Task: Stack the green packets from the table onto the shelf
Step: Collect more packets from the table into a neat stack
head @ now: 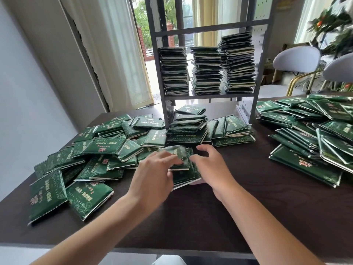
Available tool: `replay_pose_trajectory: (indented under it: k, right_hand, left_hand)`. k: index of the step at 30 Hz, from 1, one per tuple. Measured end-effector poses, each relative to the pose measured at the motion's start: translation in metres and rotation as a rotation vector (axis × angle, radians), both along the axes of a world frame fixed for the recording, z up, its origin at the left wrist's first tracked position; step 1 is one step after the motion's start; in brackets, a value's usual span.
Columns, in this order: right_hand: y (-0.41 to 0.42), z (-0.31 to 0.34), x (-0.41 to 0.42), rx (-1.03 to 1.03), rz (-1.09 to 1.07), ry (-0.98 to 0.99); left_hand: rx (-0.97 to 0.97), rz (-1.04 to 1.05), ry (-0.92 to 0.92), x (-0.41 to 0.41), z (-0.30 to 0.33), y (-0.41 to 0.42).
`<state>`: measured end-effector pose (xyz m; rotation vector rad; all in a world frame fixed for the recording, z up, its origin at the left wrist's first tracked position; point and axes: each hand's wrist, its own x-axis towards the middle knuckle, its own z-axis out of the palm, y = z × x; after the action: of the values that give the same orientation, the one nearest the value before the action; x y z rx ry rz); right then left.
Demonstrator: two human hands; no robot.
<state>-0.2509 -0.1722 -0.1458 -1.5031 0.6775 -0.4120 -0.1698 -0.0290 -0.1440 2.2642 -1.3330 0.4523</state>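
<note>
Several green packets (80, 169) lie scattered over the left of the dark table (248, 207), and another heap (315, 134) covers the right. A grey metal shelf (210, 96) stands at the table's far side, carrying three tall stacks of packets (206, 71). Between my hands sits a small pile of packets (183, 169) near the table's middle. My left hand (152, 176) pinches the blurred top packet of that pile. My right hand (212, 165) holds the pile's right side, its fingers curled round the edge.
More packets (191, 127) are piled under the shelf between its legs. Two white chairs (294, 60) with gold legs stand behind the table at the right, beside a plant (332, 29). A curtain (118, 54) and an open door are at the back left.
</note>
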Motion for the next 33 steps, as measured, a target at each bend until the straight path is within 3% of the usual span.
replay_pose_trajectory:
  k: [5,12,17,21,23,25,30,33]
  right_hand:
    - [-0.001,-0.006,0.003,0.003,-0.02,-0.029]
    - [-0.006,-0.01,0.003,-0.152,-0.058,-0.045]
    - [-0.004,-0.009,0.004,-0.16,-0.106,-0.127]
    - [-0.003,-0.006,0.002,-0.122,-0.098,-0.231]
    - [-0.002,-0.005,0.001,-0.124,-0.067,-0.25]
    - [-0.001,-0.004,0.001,-0.142,-0.02,-0.261]
    - [0.005,-0.007,0.004,-0.252,0.075,-0.315]
    - [0.007,-0.013,0.006,-0.285,0.112,-0.335]
  left_hand:
    - [-0.091,-0.028,-0.053,-0.008,-0.013,0.0]
    - [-0.078,-0.005,0.069,-0.005,-0.011,0.006]
    - [-0.282,-0.026,0.402,0.007,-0.003,0.011]
    - [-0.455,0.093,0.8,0.017,0.005,0.005]
    - [-0.529,0.067,1.059,0.018,0.009,0.001]
    - [-0.551,0.014,1.173,0.015,0.013,0.0]
    - [-0.667,-0.118,0.976,0.011,0.014,0.005]
    - [-0.632,-0.132,0.87,0.009,0.016,0.005]
